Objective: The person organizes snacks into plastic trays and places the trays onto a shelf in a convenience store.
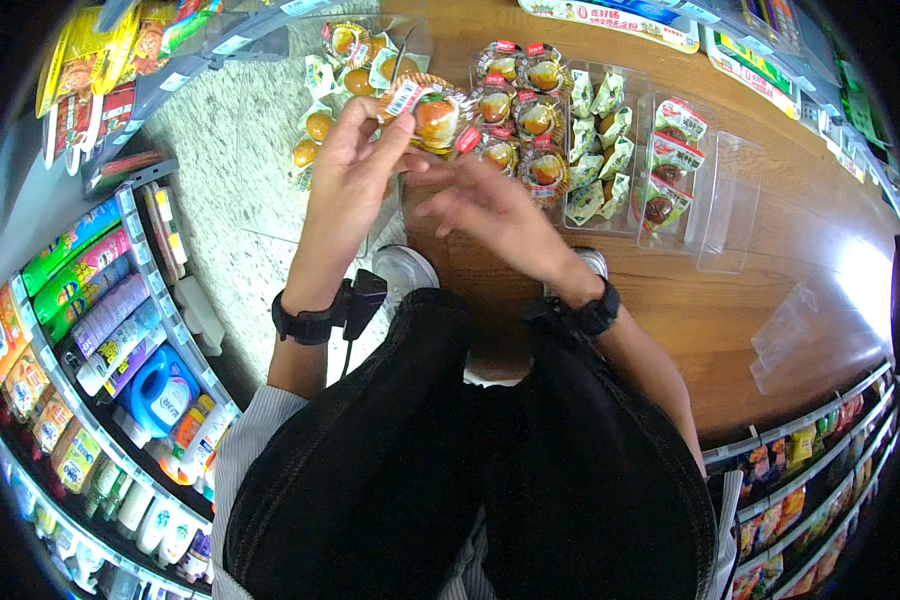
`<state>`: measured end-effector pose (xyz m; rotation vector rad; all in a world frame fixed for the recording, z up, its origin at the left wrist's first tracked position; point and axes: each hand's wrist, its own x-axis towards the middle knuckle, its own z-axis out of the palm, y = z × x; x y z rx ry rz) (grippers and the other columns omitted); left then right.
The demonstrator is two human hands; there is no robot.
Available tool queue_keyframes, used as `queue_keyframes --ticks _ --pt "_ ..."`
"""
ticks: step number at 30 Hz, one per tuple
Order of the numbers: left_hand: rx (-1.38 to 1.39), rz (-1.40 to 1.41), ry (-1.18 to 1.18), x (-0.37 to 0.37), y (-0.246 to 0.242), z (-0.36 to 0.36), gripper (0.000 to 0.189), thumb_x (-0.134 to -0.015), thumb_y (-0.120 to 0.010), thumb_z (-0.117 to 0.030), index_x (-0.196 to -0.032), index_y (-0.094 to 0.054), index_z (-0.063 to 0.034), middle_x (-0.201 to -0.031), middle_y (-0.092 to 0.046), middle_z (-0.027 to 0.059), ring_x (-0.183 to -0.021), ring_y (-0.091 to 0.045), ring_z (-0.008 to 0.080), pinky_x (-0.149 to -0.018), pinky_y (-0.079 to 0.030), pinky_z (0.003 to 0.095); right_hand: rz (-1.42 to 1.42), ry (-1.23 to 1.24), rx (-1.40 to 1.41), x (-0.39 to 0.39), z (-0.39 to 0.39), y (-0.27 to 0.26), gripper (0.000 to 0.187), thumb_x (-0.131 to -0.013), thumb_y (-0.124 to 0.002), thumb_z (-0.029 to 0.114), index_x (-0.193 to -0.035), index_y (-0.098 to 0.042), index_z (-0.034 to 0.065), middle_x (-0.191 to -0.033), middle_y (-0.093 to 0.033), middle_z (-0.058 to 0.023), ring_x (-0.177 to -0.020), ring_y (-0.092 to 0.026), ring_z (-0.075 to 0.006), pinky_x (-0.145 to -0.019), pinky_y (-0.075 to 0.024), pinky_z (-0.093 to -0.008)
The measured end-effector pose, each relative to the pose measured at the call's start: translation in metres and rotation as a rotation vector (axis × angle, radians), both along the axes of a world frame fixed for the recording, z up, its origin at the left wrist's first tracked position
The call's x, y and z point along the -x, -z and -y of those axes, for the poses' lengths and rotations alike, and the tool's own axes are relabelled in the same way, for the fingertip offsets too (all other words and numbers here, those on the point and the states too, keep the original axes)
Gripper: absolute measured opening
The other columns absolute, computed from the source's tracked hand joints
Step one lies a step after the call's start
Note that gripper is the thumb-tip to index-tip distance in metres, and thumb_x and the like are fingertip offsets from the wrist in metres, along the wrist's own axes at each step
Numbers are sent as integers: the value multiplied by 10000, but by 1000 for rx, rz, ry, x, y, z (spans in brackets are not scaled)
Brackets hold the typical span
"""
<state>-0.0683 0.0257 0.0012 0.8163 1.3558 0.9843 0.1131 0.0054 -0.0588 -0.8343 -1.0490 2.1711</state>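
My left hand pinches a wrapped egg snack in transparent film with a barcode label and a red tag. My right hand is blurred, fingers apart, just below that package; I cannot tell whether it touches it. Behind my left hand, a transparent plastic bin holds loose brown egg packets and another wrapped egg snack. To the right, two columns of wrapped egg snacks stand in ruffled paper cups. Beside them, a transparent bin holds green-and-white egg packets.
Further right, a transparent bin contains three red-and-white packets, next to another transparent bin. A plastic sheet lies on the wood-patterned floor. Stocked shelves of bottles and snacks flank me.
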Motion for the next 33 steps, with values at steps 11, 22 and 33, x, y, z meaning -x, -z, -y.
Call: queue_keyframes --ticks 11,22,33 --pt "48 -263 528 -42 43 33 350 -996 -685 -119 -1318 -640 11 -1161 -737 67 -1012 -646 80 -875 -556 293 279 455 0 -68 4 12 244 -1001 -678 53 -1232 -610 12 -1009 -706 -47 -802 -650 -100 -704 -542 -250" --pt "-85 -922 628 -26 74 61 382 -975 -696 -259 -1168 -568 45 -943 -695 263 -882 -686 443 -758 -538 500 815 145 -563 -55 15 46 212 -916 -718 114 -1119 -684 65 -984 -733 -191 -902 -704 -395 -762 -561 -451" --pt "-6 -809 603 -32 102 54 420 -949 -732 -347 -827 -622 40 -749 -666 268 -756 -663 484 -677 -513 542 863 172 -869 -48 24 47 245 -890 -660 20 -1133 -638 24 -1118 -631 -142 -1006 -652 -383 -813 -572 -457"
